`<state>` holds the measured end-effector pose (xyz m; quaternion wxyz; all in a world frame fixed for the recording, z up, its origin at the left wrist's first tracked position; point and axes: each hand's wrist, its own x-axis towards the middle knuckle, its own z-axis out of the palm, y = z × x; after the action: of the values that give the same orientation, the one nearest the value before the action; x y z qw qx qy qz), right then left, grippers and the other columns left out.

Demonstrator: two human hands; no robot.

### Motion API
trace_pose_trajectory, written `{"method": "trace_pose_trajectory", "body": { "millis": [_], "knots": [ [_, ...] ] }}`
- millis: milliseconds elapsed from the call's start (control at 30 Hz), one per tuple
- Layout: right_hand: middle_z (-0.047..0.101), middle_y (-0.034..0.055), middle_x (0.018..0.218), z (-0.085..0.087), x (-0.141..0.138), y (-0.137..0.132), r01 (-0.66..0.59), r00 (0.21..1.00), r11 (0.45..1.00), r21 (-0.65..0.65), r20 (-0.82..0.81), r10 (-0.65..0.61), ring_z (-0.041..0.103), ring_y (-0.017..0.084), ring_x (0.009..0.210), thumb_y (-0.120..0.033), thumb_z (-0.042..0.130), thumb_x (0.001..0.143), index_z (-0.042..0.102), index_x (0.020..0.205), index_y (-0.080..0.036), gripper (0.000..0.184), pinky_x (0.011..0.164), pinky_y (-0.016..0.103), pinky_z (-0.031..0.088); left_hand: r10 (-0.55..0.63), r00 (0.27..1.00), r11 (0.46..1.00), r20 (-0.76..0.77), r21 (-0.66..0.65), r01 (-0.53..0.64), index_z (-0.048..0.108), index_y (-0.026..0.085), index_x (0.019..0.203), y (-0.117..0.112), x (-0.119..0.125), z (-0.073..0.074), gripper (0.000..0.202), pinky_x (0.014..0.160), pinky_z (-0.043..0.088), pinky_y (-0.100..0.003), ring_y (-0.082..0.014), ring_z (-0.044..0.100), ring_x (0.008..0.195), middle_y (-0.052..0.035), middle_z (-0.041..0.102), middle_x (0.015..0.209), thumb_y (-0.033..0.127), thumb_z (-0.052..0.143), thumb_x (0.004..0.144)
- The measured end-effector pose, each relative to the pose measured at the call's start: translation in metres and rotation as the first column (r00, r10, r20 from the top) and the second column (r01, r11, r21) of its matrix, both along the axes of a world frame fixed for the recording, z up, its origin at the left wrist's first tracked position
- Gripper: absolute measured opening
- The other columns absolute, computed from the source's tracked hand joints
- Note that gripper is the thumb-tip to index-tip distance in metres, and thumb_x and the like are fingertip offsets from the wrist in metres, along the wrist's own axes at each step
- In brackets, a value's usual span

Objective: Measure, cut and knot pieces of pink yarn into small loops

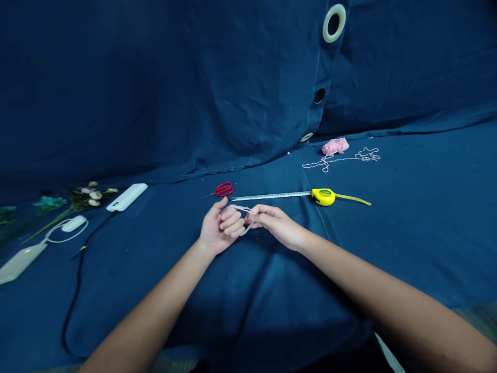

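Note:
Pale pink yarn (243, 209) runs in loops between my two hands, over the blue cloth. The fingers of my left hand (224, 226) are curled with the yarn around them, and its thumb points up. My right hand (272, 223) pinches the yarn between thumb and fingertips, close to the left fingers. Just beyond the hands lies a yellow tape measure (323, 197), its white blade (272, 196) drawn out to the left. Red-handled scissors (223, 189) rest behind the blade's end. The yarn's ends are hidden by my fingers.
A pink yarn ball (335, 146) with a loose tangled strand lies at the back right. To the left are a white power strip (127, 197) with a black cord (79, 274), artificial flowers (94, 198) and a white corded device (23, 263). A blue curtain (233, 93) hangs behind.

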<state>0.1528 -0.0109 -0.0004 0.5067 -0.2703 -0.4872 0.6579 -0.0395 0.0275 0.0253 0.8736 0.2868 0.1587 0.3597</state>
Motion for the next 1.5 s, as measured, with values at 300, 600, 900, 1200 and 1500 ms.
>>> {"method": "trace_pose_trajectory", "body": {
  "millis": [300, 600, 900, 1200, 1500],
  "knots": [
    [0.062, 0.0022, 0.087, -0.005, -0.001, 0.000, 0.066, 0.943, 0.969, 0.240, 0.302, -0.139, 0.057, 0.018, 0.088, -0.025, 0.052, 0.092, 0.060, 0.075, -0.019, 0.020, 0.085, 0.031, 0.041, 0.224, 0.937, 0.944, -0.270, 0.300, -0.139, 0.069, 0.020, 0.133, -0.003, 0.009, 0.001, 0.043, 0.051, 0.042, -0.024, -0.0117, 0.057, 0.064, -0.0108, 0.072, 0.120, 0.039, 0.060, 0.095],
    [0.051, -0.0043, 0.064, -0.004, 0.008, -0.004, 0.143, 0.749, 0.876, 0.460, 0.528, -0.400, 0.046, 0.012, 0.062, -0.026, 0.049, 0.097, 0.053, 0.069, -0.019, 0.030, 0.061, 0.026, 0.030, 0.456, 0.702, 0.729, -0.547, 0.682, 0.057, 0.075, 0.015, 0.087, -0.001, 0.017, -0.014, 0.017, 0.078, 0.041, -0.027, -0.0152, 0.053, 0.080, -0.0026, 0.065, 0.083, 0.028, 0.066, 0.090],
    [0.045, -0.0058, 0.062, -0.005, 0.010, 0.000, 0.159, 0.742, 0.870, 0.467, 0.524, -0.417, 0.042, 0.011, 0.059, -0.027, 0.052, 0.094, 0.047, 0.066, -0.019, 0.030, 0.059, 0.024, 0.030, 0.317, 0.778, 0.796, -0.543, 0.598, 0.093, 0.065, 0.015, 0.080, -0.006, 0.016, -0.017, 0.028, 0.065, 0.033, -0.025, -0.0117, 0.040, 0.072, 0.0007, 0.046, 0.080, 0.039, 0.069, 0.093],
    [0.061, -0.0023, 0.072, -0.006, 0.012, 0.000, 0.142, 0.764, 0.877, 0.458, 0.513, -0.392, 0.052, 0.013, 0.066, -0.027, 0.051, 0.097, 0.059, 0.074, -0.019, 0.026, 0.067, 0.025, 0.037, 0.287, 0.757, 0.833, -0.586, 0.543, 0.105, 0.072, 0.014, 0.089, -0.005, 0.017, -0.023, 0.032, 0.058, 0.032, -0.023, -0.0106, 0.043, 0.067, -0.0003, 0.051, 0.075, 0.046, 0.070, 0.093],
    [0.047, -0.0042, 0.062, -0.009, 0.013, 0.005, 0.209, 0.852, 0.929, 0.305, 0.409, -0.326, 0.040, 0.012, 0.059, -0.031, 0.050, 0.095, 0.060, 0.075, -0.019, 0.025, 0.058, 0.026, 0.030, 0.258, 0.873, 0.931, -0.415, 0.347, -0.110, 0.071, 0.013, 0.088, -0.007, 0.017, -0.011, 0.023, 0.047, 0.024, -0.019, -0.0068, 0.035, 0.058, -0.0030, 0.057, 0.081, 0.035, 0.077, 0.087]
  ]
}}
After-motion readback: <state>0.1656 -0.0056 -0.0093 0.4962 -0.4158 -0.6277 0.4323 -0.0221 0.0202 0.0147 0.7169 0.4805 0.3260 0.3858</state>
